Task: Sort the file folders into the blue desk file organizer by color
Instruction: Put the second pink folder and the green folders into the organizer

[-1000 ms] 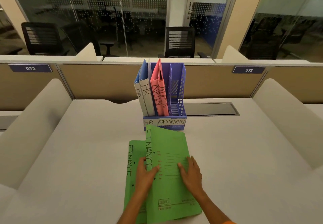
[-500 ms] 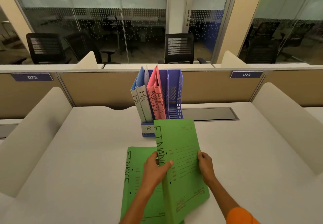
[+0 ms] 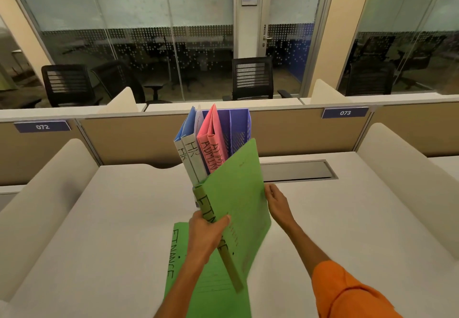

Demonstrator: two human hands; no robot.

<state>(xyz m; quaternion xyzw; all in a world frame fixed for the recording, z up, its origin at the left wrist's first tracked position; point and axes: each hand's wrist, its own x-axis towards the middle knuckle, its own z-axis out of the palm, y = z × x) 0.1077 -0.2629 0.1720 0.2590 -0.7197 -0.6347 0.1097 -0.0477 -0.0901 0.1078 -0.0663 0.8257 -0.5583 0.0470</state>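
Green folder held up on edge in front of the blue organizer.

The green folder (image 3: 238,193) is raised off the desk (image 3: 104,230), tilted, its top corner overlapping the organizer (image 3: 239,125). The left hand (image 3: 206,234) is wrapped around its spine, thumb across the cover. The right hand (image 3: 278,206) touches the folder's right edge with fingers loosely curled. A second green folder (image 3: 178,250) lies flat below. Blue folders (image 3: 187,129) and pink folders (image 3: 210,131) stand in the organizer's left slots.
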